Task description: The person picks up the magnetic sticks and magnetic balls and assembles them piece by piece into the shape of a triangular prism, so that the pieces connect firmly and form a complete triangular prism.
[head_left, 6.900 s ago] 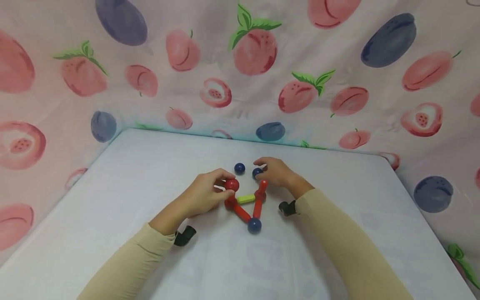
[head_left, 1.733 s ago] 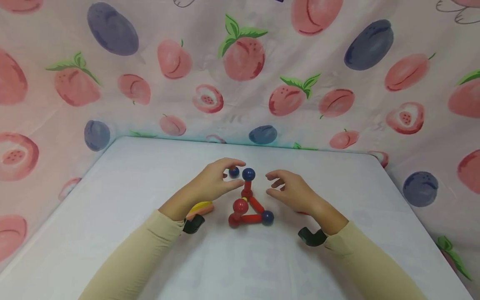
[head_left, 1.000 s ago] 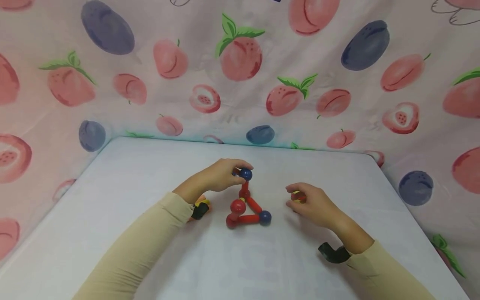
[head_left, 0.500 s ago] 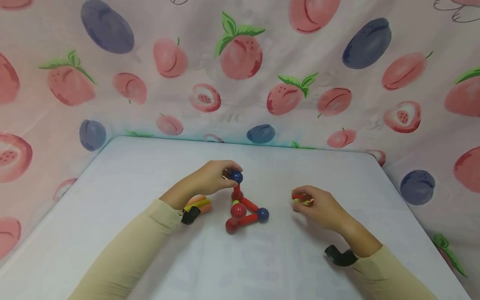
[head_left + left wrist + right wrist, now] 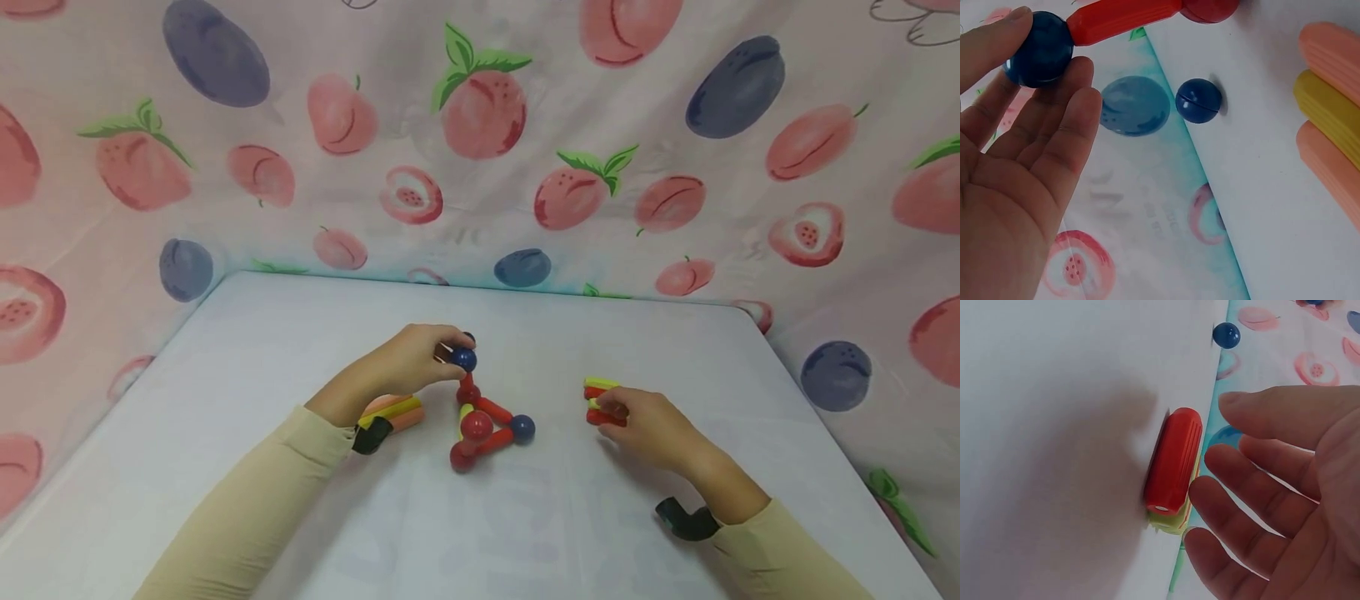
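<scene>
My left hand (image 5: 411,360) pinches a blue ball (image 5: 1041,50) between thumb and fingers. That ball sits on the end of an upright red rod (image 5: 1124,17), part of a ball-and-rod magnetic frame. The frame has a triangular base with another blue ball (image 5: 522,427) at its right corner and a raised red ball (image 5: 477,426) at the front. At the right, my right hand (image 5: 651,432) hovers with loosely bent fingers beside several short red and yellow rods. In the right wrist view a red rod (image 5: 1174,461) lies near the fingertips; whether they touch it I cannot tell.
Beneath my left wrist lie orange rods and a yellow rod (image 5: 1329,115). One loose blue ball (image 5: 1199,100) rests behind the left hand. The white table (image 5: 570,517) ends at a fruit-patterned curtain (image 5: 480,200).
Since about seven seconds ago, the frame has turned and gained a blue ball on its upright rod. Lately my left hand shifts leftward with that ball, tilting the frame round; my right hand draws back slightly.
</scene>
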